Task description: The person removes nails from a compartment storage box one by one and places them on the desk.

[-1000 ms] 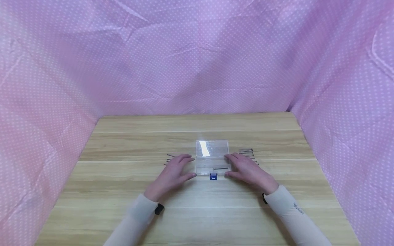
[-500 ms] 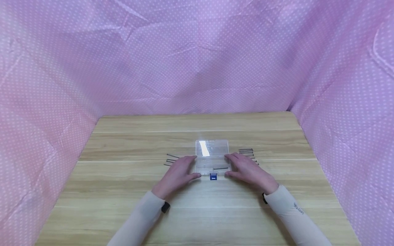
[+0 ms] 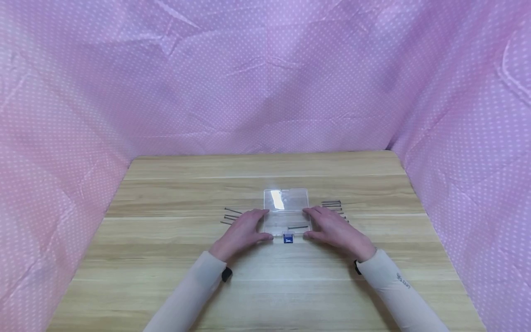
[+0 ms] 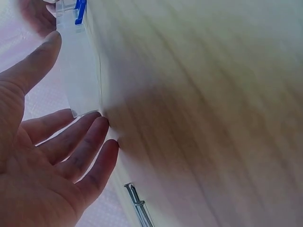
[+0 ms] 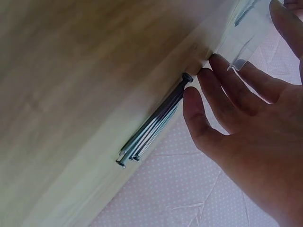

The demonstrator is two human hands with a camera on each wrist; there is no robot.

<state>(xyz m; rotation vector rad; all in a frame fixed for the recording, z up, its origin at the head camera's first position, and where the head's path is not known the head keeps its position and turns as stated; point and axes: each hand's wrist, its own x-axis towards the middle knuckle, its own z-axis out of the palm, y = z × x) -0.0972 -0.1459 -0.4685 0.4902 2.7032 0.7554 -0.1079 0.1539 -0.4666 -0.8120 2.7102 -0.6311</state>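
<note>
A clear plastic box [image 3: 277, 223] lies on the table with its lid [image 3: 292, 201] folded back, away from the person. One nail [image 3: 297, 227] lies inside at the front right, and a blue latch [image 3: 288, 238] hangs at the front edge. My left hand [image 3: 243, 230] holds the box's left end, thumb at the front and index finger near the hinge. On the right end, my right hand [image 3: 338, 231] holds it likewise. In the left wrist view, fingertips [image 4: 97, 116] touch the box's end. Part of the right end is hidden by fingers.
Several loose nails [image 3: 233, 210] lie left of the left hand, partly hidden by it. More nails [image 3: 331, 205] lie in a row beyond the right hand. Pink dotted cloth [image 3: 265, 92] hangs around the wooden table [image 3: 265, 290].
My left hand has moved right and closed in on the box's left end. The box has shifted very slightly right. My right hand has stayed almost still.
</note>
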